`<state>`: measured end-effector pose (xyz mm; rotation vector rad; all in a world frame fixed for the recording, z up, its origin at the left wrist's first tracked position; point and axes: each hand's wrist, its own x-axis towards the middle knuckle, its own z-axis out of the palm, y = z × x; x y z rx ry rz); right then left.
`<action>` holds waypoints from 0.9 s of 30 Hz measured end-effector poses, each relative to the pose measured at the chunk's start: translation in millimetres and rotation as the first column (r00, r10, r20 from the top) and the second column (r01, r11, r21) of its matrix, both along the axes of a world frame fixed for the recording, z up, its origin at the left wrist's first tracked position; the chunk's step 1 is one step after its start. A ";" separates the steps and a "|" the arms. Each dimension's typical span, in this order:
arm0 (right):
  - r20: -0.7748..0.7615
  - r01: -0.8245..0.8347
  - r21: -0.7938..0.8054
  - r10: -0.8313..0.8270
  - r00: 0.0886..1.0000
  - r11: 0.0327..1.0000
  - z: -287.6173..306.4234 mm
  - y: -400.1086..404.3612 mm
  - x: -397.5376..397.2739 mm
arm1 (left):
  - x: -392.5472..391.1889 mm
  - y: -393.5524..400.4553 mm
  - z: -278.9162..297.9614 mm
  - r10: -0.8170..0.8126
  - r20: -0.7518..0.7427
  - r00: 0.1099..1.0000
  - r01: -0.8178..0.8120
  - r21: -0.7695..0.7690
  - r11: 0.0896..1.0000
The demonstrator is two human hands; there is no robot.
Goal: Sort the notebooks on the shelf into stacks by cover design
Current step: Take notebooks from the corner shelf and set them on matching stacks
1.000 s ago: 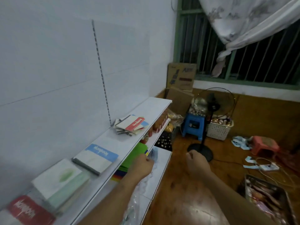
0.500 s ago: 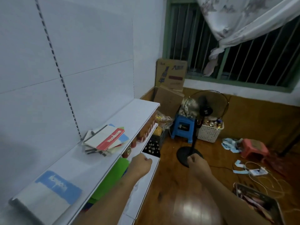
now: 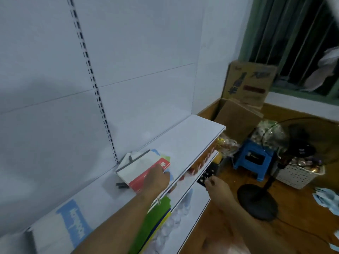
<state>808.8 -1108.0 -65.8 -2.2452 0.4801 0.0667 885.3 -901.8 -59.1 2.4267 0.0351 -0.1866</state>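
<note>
A: Reaching for the pile [image 3: 145, 166]? Which hand is nearer?
B: Left hand [image 3: 156, 181]; its fingers rest on the red book [image 3: 146, 176] topping it, far along the shelf [image 3: 185, 142]. Whether they grip, I can't tell.
A: Long axis?
B: Near-left to far-right.
A: Right hand [image 3: 217, 186]?
B: Loosely curled, empty, off the shelf's right edge.

Left hand [image 3: 157, 180]: showing bare, wearing no glove or ring.
Right hand [image 3: 218, 186]: appearing bare as well.
Forearms: both showing uncovered, no sleeve reaching into view.
</note>
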 end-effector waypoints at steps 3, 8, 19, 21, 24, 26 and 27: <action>-0.011 -0.137 0.053 0.138 0.990 0.989 -4.6 22.2 42.7 | 15.8 22.0 -7.3 0.134 0.049 0.990 -0.139 0.125 0.982; -0.035 -0.315 0.108 0.320 0.947 0.943 -17.2 65.3 91.1 | 24.3 56.2 -13.4 0.294 0.086 0.952 -0.306 0.317 0.898; -0.150 -0.367 0.257 0.412 0.899 0.894 -23.8 104.4 118.5 | 35.8 98.5 -32.1 0.429 -0.003 0.903 -0.403 0.339 0.850; -0.164 -0.302 0.324 0.368 0.915 0.897 -23.7 108.2 119.5 | 36.3 96.9 -32.5 0.445 0.050 0.894 -0.437 0.309 0.845; -0.189 -0.200 0.369 0.284 0.940 0.908 -21.0 115.3 121.6 | 30.1 93.9 -30.4 0.450 0.073 0.890 -0.454 0.225 0.862; -0.211 -0.139 0.384 0.233 0.949 0.913 -19.3 119.5 121.3 | 23.8 94.3 -30.4 0.438 0.014 0.899 -0.437 0.080 0.896; -0.217 -0.112 0.396 0.212 0.953 0.911 -19.7 120.8 121.7 | 20.8 94.8 -31.6 0.418 -0.035 0.908 -0.419 -0.006 0.908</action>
